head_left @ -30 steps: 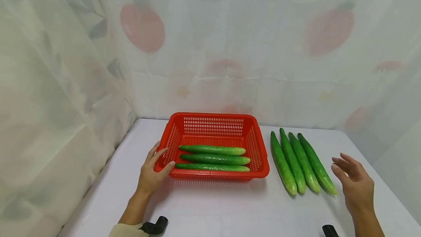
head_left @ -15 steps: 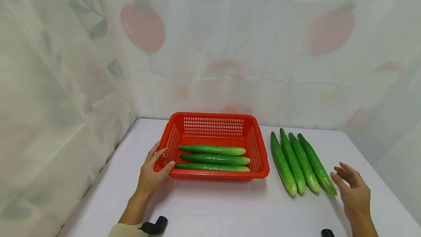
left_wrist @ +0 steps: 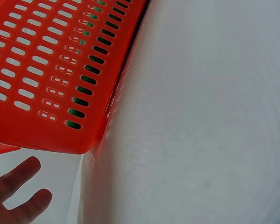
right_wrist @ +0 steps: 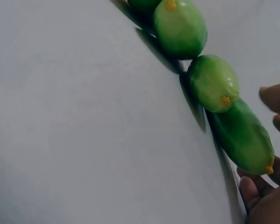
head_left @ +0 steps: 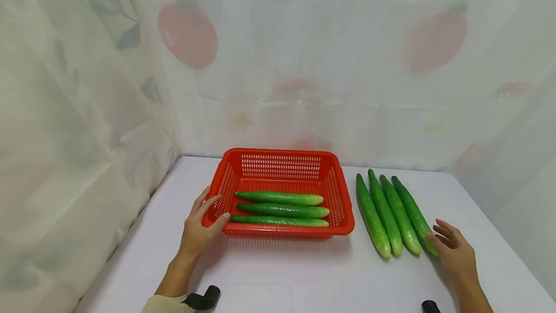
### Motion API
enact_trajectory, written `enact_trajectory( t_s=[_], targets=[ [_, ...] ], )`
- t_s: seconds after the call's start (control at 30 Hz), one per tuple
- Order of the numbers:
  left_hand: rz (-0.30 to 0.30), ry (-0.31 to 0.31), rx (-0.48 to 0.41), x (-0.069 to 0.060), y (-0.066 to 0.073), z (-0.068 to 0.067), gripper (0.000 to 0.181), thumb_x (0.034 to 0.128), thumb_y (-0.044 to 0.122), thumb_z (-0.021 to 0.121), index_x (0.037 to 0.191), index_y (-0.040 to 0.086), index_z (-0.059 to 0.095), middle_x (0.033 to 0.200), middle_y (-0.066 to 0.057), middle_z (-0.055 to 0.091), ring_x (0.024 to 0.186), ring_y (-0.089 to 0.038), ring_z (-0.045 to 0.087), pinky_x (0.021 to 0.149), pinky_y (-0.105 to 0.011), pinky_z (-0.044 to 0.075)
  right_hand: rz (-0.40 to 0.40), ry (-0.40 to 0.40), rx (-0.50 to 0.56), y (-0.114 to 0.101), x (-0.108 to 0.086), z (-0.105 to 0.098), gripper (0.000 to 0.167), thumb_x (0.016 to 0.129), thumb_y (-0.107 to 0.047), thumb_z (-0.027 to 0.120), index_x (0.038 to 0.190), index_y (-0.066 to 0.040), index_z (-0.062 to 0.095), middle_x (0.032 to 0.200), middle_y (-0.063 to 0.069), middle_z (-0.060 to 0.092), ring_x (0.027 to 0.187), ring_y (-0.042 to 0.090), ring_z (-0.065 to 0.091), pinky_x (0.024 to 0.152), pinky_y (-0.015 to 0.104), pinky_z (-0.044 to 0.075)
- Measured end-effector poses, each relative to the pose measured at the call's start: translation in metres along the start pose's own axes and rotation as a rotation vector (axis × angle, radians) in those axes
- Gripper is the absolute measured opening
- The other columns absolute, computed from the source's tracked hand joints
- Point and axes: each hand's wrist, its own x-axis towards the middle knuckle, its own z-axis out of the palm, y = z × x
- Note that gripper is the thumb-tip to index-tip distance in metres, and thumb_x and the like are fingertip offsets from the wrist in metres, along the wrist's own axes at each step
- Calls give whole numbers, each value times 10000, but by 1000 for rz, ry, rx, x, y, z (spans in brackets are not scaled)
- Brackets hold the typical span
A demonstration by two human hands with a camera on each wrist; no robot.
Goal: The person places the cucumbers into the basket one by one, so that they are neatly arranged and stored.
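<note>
My left hand (head_left: 197, 231) rests at the left front corner of a red plastic basket (head_left: 278, 230), its thumb and fingers spread over the rim. Three cucumbers lie crosswise inside, among them the middle cucumber (head_left: 284, 210). In the left wrist view, two straight fingertips (left_wrist: 30, 205) show below the slotted basket wall (left_wrist: 60, 135). On the right, my right hand (head_left: 458, 257) reaches the near end of the rightmost cucumber (head_left: 410, 206). In the right wrist view its fingers lie around that cucumber's tip (right_wrist: 249, 144) without closing; contact is hard to tell.
Several cucumbers lie side by side right of the basket, including the leftmost cucumber (head_left: 372, 216). All rest on a white table (head_left: 304, 279). A pale printed curtain (head_left: 278, 62) stands behind and along the left. Black wrist mounts (head_left: 204, 298) sit at the wrists.
My right hand has moved left and slightly down, from beside the rightmost cucumber to its near end. My left hand, the basket and the cucumbers keep their places.
</note>
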Motion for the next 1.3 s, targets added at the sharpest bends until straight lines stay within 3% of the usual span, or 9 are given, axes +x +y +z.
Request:
enact_trajectory(
  t_s=[0.1,0.2,0.33,0.47,0.57,0.7,0.93,1.17,1.3],
  targets=[
    [0,2,1,0,0,0,496,832,218,743,1279,47,611,1502,-42,364,1315,-296,400,881,-81,344,-20,-28,-49,1,1,3,629,919,-336,668,1415,-24,441,1311,177,541,878,-191,414,723,36,341],
    [-3,-2,1,0,-1,0,495,835,226,741,1280,52,610,1505,-38,361,1317,-294,397,880,-82,345,-33,-22,-87,1,2,6,599,923,-310,667,1390,2,458,1314,267,512,852,-186,391,710,56,333],
    [-4,-2,1,0,-1,0,492,836,229,740,1279,56,612,1504,-37,362,1318,-292,397,883,-82,345,-23,11,-119,0,3,11,565,925,-294,664,1369,4,481,1300,280,522,995,45,529,744,89,338],
    [-4,1,-8,0,-2,0,491,835,222,740,1278,52,613,1504,-33,362,1321,-286,394,890,-76,341,16,24,-141,-1,5,14,576,934,-317,644,1377,4,467,1319,283,508,1181,389,482,910,295,395],
    [-1,0,-15,0,-2,0,493,836,223,739,1280,49,611,1507,-27,358,1324,-283,390,893,-75,342,50,32,-154,-2,5,15,593,936,-335,631,1388,4,453,1330,293,493,1214,453,444,977,526,354],
    [2,-2,-17,-1,-2,0,490,841,226,735,1280,49,610,1508,-27,355,1326,-289,386,892,-76,342,92,55,-156,-5,6,17,597,937,-354,616,1395,-8,450,1323,300,492,1242,487,408,1009,601,288],
    [0,-4,-33,-1,-3,0,485,844,221,735,1282,56,610,1510,-31,352,1321,-297,390,884,-82,354,145,135,-76,-8,7,16,501,942,-248,620,1363,-4,499,1330,250,504,1312,436,358,1084,527,230],
    [-1,-9,-35,0,-3,1,492,846,227,736,1287,52,606,1512,-28,348,1322,-293,389,880,-86,359,173,152,-39,-12,7,8,528,957,-283,600,1387,1,486,1381,225,478,1298,400,394,1075,498,267],
    [1,-7,-35,0,-4,1,493,845,222,737,1287,50,605,1510,-29,350,1320,-294,392,875,-85,362,228,156,-1,-19,7,4,569,943,-321,614,1409,-26,473,1418,198,453,1299,356,394,1065,475,295]
  ],
)
